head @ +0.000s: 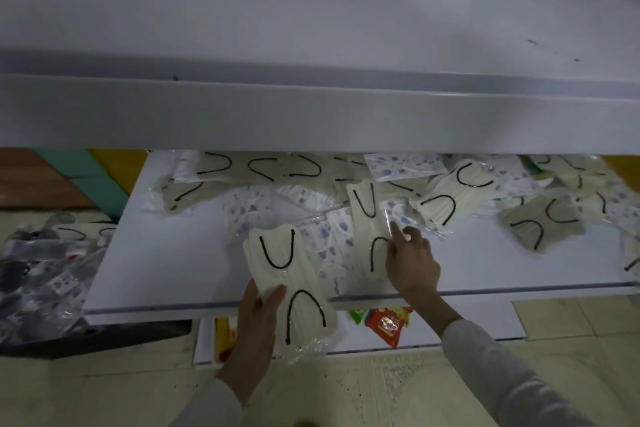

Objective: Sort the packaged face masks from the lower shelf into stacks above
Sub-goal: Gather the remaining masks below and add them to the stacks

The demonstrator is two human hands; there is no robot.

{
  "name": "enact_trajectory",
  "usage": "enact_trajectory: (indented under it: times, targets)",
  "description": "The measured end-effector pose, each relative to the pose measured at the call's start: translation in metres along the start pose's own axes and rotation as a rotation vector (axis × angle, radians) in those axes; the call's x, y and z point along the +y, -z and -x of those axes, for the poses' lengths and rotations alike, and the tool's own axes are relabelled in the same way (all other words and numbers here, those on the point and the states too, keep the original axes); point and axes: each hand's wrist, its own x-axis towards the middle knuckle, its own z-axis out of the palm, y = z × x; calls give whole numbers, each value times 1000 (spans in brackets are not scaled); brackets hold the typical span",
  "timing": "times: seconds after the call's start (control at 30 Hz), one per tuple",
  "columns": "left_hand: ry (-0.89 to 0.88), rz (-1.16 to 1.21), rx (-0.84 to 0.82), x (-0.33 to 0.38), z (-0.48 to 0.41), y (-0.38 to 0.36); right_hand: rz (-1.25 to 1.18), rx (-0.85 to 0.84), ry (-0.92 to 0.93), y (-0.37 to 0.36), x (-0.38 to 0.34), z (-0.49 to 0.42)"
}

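My left hand (254,319) grips a cream packaged mask (287,279) with black ear loops at the front edge of the lower shelf (166,274). Further right, my right hand (410,262) pinches the clear wrapper of a second cream mask (369,218) that lies on the shelf. Several more cream masks (446,198) and white masks with a blue print (249,211) are scattered across the back and right of the lower shelf. The upper shelf (311,17) above is bare white in view.
The upper shelf's thick front lip (311,114) overhangs the back of the lower shelf. A bag of packaged masks (38,274) lies on the floor at left. Red and green snack packets (384,322) sit on a lower level below the shelf. Pale tiled floor lies beneath.
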Motion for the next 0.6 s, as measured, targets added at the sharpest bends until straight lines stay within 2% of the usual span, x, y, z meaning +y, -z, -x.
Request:
enact_trajectory:
  times: [0.03, 0.1, 0.17, 0.23, 0.3, 0.37, 0.47, 0.6]
  targets:
    - [1, 7, 7, 1, -1, -1, -37, 87, 43, 1, 2, -2]
    - [17, 31, 15, 5, -2, -4, -372, 169, 23, 9, 3, -4]
    - [38, 48, 33, 7, -5, -9, -750, 72, -83, 19, 1, -1]
    - [47, 44, 65, 7, -7, -15, -1045, -111, -156, 29, -7, 9]
    - [43, 38, 84, 7, -8, -24, -1176, -302, -139, 34, -19, 21]
    - [73, 77, 103, 8, -9, -34, -1109, -365, -55, 31, -27, 30]
    - [135, 168, 82, 4, -15, -44, -869, -365, 98, 21, -36, 39]
    - [5, -49, 11, -3, -16, -54, -649, -212, 237, 14, -27, 34]
